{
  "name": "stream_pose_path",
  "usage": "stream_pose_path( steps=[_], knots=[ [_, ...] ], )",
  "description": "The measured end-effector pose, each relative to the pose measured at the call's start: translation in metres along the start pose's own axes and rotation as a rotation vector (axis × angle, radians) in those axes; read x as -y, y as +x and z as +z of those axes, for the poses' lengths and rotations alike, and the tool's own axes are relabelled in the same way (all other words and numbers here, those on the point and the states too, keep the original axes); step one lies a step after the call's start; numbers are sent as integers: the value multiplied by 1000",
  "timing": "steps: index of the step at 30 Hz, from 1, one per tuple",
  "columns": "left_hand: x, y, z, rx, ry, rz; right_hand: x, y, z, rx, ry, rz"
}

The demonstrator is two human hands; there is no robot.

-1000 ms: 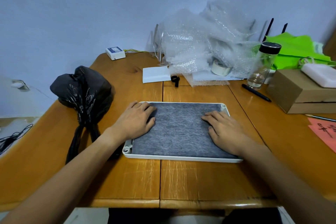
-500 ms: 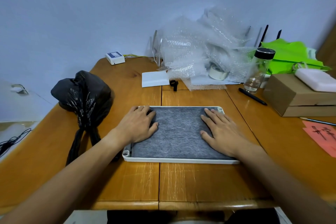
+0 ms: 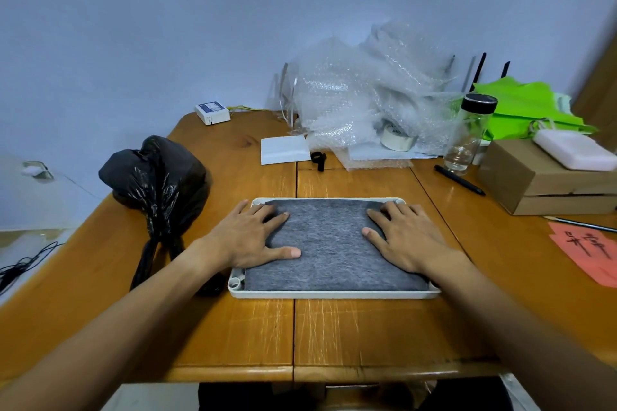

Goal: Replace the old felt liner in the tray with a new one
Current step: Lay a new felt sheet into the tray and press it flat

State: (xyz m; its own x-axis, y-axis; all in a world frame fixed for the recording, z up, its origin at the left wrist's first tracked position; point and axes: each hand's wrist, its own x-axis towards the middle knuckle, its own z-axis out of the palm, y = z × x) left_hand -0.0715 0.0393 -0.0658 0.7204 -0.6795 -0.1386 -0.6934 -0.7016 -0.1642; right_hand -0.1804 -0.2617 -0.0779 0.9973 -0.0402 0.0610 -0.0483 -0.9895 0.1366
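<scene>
**Q:** What holds what on the table?

**A:** A shallow white tray lies flat at the centre of a wooden table. A grey felt liner fills it almost rim to rim. At 2 o'clock from the tray stands a clear glass bottle with a black cap; it looks nearly empty. At 3 o'clock sits a brown cardboard box with a white pad on top; what the box contains cannot be seen.

**Q:** And the hands?

**A:** Both are flat and released, palms down, gripping nothing. The left hand presses the liner's 9 o'clock side, its outer fingers reaching over the tray's far left rim. The right hand presses the 3 o'clock side, fingertips near the far right corner.

**Q:** What else is around?

**A:** A knotted black plastic bag lies at 10 o'clock, near the tray's left side. At 12 o'clock are a white card and a small black clip, with a heap of bubble wrap behind and a tape roll tucked into it. A black pen lies between bottle and tray. A green bag sits behind the box, a small white device at 11 o'clock, and pink paper at 3 o'clock. Nothing lies on the liner except the hands.
</scene>
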Motion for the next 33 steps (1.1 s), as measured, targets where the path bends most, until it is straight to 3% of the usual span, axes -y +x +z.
stream_pose_path(
  steps=[5,9,11,13,16,19,22,24,29,31,33],
  knots=[
    [7,-7,-16,151,-150,-11,-8,-3,-8,125,74,-31],
    [-2,-11,-34,99,-306,61,-10,-5,-32,92,344,-71],
    [-14,-8,-36,3,-497,88,5,-6,-40,121,645,-82],
    [-30,-3,-36,-43,-832,70,23,-6,-43,255,926,-85],
    [-40,2,-32,67,-1124,-46,39,-3,-43,443,1024,-90],
    [-38,4,-23,83,-987,-128,43,-4,-40,490,961,-90],
    [-31,7,-21,-36,-395,-138,36,-3,-41,535,926,-45],
    [-31,4,-18,-101,-146,-126,27,-4,-43,570,884,21],
    [-39,1,-1,-220,132,-19,6,-6,-43,620,823,169],
    [-37,2,-2,-246,142,5,7,-6,-46,626,831,159],
    [-38,2,-4,-357,54,66,13,-4,-48,495,777,100]
  ],
)
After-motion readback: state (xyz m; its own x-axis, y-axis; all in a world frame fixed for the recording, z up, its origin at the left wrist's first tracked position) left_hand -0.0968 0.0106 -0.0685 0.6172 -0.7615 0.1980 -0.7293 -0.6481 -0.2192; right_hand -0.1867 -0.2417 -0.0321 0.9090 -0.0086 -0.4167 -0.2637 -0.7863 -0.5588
